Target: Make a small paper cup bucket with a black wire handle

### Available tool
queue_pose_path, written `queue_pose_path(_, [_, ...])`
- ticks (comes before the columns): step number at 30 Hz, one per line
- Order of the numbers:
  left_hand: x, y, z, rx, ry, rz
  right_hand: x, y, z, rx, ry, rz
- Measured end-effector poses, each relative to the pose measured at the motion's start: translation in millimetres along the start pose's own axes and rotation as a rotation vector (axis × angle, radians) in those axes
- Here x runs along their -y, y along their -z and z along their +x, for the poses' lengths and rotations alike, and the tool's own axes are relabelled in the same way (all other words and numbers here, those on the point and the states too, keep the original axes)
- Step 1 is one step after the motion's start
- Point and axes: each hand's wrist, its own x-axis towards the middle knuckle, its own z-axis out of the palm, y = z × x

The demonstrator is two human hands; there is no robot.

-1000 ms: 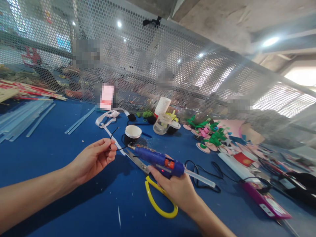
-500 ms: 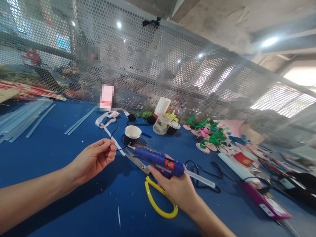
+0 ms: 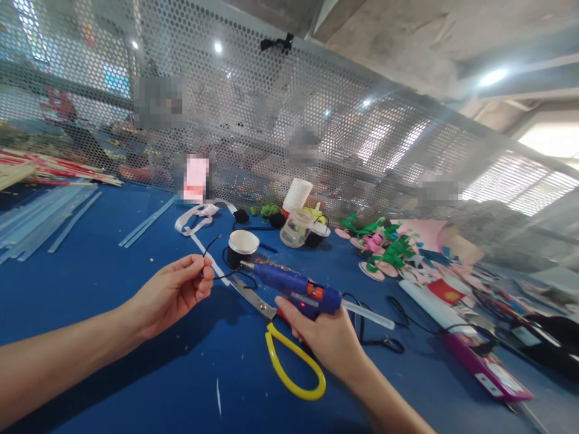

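A perforated metal screen backs the blue table under ceiling lights.

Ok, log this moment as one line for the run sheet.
left hand: pinching thin black cord | right hand: gripping blue glue gun, nozzle toward cord | yellow-handled scissors: flat on blue table, beneath gun

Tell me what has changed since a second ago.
The right hand has lifted the blue glue gun slightly up and away, its nozzle still aimed at the black cord pinched in the left hand. Nothing was grasped or released. The yellow-handled scissors and paper cup stayed put.
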Motion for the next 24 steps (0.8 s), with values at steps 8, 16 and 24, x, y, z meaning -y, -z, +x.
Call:
queue_pose_path(8, [-0.2, -0.8, -0.2, -0.041, -0.023, 0.019, 13.8, -5.3, -4.1, 0.043, -0.094, 0.101])
queue_pose_path(16, [-0.2, 1.3, 0.9, -0.036, -0.022, -0.004, 13.4, -4.8, -2.6, 0.064, -0.042, 0.115])
queue_pose_path(24, [-0.4, 0.4, 0.3, -0.024, -0.022, -0.013, 14.1, -3.3, -2.8, 0.070, -0.041, 0.080])
